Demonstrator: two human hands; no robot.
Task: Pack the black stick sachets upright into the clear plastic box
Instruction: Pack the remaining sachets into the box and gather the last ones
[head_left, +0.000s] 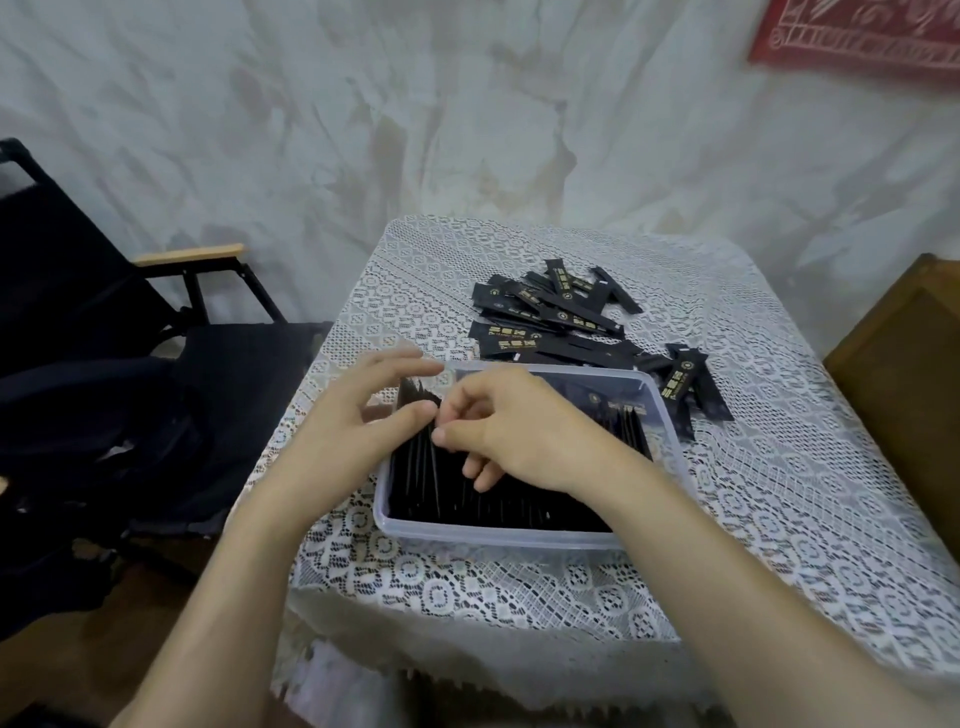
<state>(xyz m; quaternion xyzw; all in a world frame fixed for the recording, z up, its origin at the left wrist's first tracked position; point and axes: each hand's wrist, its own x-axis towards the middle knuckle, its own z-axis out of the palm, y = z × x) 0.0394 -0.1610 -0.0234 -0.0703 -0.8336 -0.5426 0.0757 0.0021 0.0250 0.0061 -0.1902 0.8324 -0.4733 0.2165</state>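
Head view, and both hands are over the clear plastic box on the lace-covered worktop. The right hand curls thumb and forefinger, pinching the top edges of the black stick sachets standing at the box's left end. The left hand has its fingers straight, thumb steadying that row. The danger, I'd say: these thin, slick sticks fan over if the pinch slackens. Beyond the box lies a loose pile, flat, glossy, gold-printed.

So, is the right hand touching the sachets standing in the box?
Touching. The head view shows the right hand with fingertips resting on the top edges of the sachets in the box.
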